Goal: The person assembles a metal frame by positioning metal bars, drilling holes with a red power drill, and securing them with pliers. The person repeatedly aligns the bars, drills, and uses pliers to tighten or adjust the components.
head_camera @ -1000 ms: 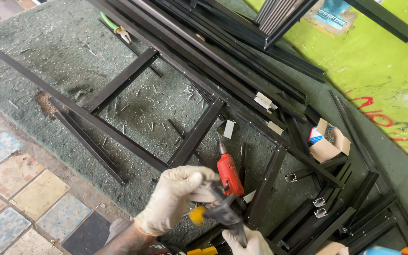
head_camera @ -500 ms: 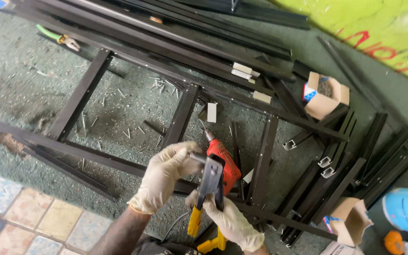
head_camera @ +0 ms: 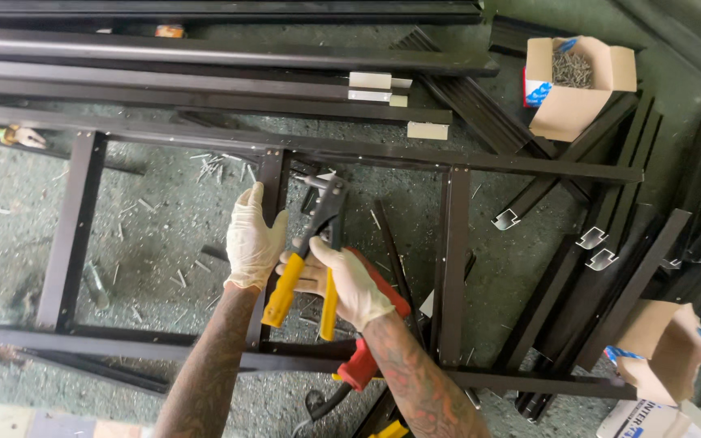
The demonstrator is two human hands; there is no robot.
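Squarely across mid-frame lies the dark frame [head_camera: 448, 162], left hand [head_camera: 251, 239] clasped on its upright, right hand [head_camera: 342, 280] clamped round the yellow-handled riveter [head_camera: 311, 251]; keeping its nose flush probably seats rivets best.

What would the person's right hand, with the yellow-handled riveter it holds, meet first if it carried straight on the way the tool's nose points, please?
The right hand aims the riveter up and slightly right. Its nose appears to sit just short of the frame's long top rail, near the upright bar under the left hand; that rail likely comes first, though depth is unclear.
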